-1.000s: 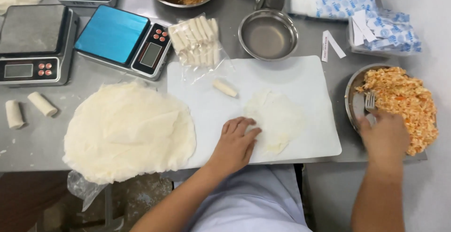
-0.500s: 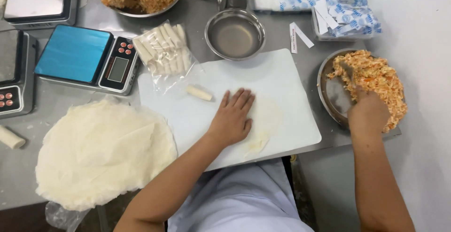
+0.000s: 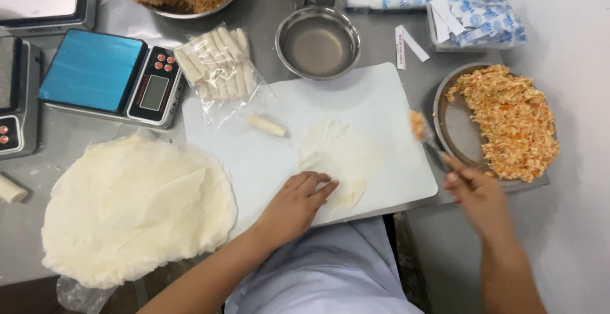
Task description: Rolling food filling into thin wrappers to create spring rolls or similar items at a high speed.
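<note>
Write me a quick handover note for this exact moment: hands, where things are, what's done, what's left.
Left hand: flat on the wrapper sheet, pinning its near edge to the white board.
Right hand: holds a fork with a lump of filling, between the filling tray and the sheet.
Done: one finished roll on the board, more in the bag.
Left: this sheet has no filling yet; wrapper stack remains.

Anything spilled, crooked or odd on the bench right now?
Nothing spilled. The thin round wrapper on the white cutting board lies wrinkled, its near edge folded by the left hand. One loose rolled spring roll sits outside the clear bag of rolls.
</note>
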